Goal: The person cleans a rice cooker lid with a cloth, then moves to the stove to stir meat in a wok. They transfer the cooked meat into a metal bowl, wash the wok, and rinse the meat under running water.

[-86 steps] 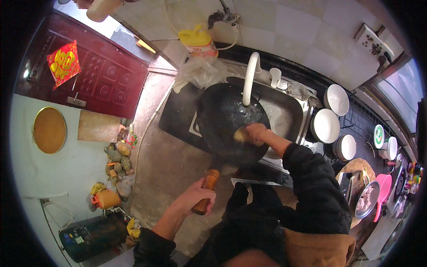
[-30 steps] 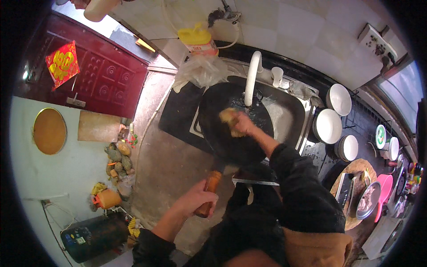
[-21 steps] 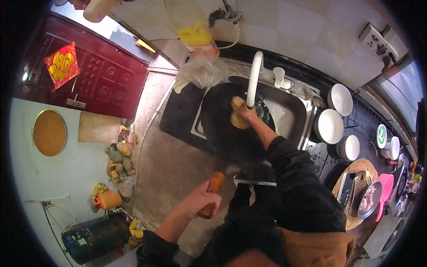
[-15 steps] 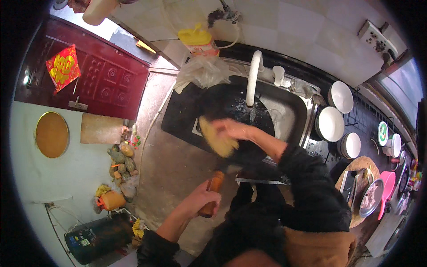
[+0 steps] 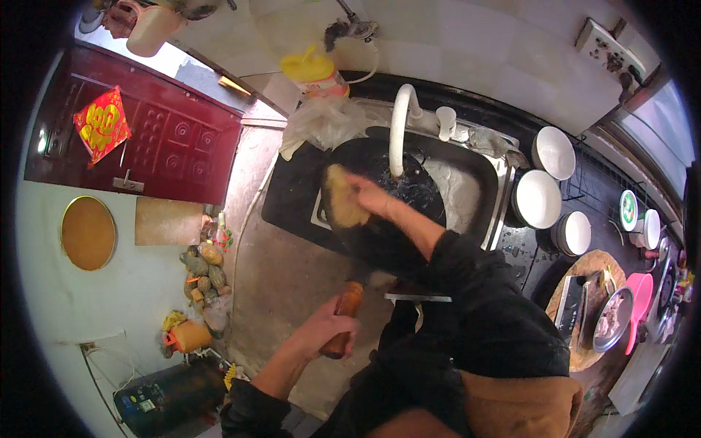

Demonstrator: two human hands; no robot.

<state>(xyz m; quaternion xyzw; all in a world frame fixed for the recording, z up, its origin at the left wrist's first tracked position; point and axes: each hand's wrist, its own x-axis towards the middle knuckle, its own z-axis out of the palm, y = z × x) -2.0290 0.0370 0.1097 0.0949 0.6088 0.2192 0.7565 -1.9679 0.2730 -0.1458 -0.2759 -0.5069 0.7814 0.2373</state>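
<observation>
A black wok point(image 5: 383, 244) rests over the sink point(image 5: 478, 182), tilted, its inside wet. My left hand point(image 5: 319, 330) is closed round its brown wooden handle point(image 5: 347, 310). Inside the wok, near its left rim, my right hand point(image 5: 371, 196) grips a yellowish scrubbing pad point(image 5: 340, 198), possibly a loofah; its fingertips are partly hidden and blurred. The white curved faucet point(image 5: 399, 135) hangs over the wok, and water shows below its spout.
A crumpled plastic bag point(image 5: 321, 124) and a yellow-capped jug point(image 5: 314, 73) stand behind the sink's left end. White bowls point(image 5: 539, 199) line the right counter. Farther along are a round chopping board point(image 5: 600, 266) with a cleaver, a metal bowl point(image 5: 613, 319) of meat and a pink ladle point(image 5: 640, 292).
My right hand and the pad have moved left and up along the wok's inside. My left hand keeps its hold on the handle. The view has shifted slightly.
</observation>
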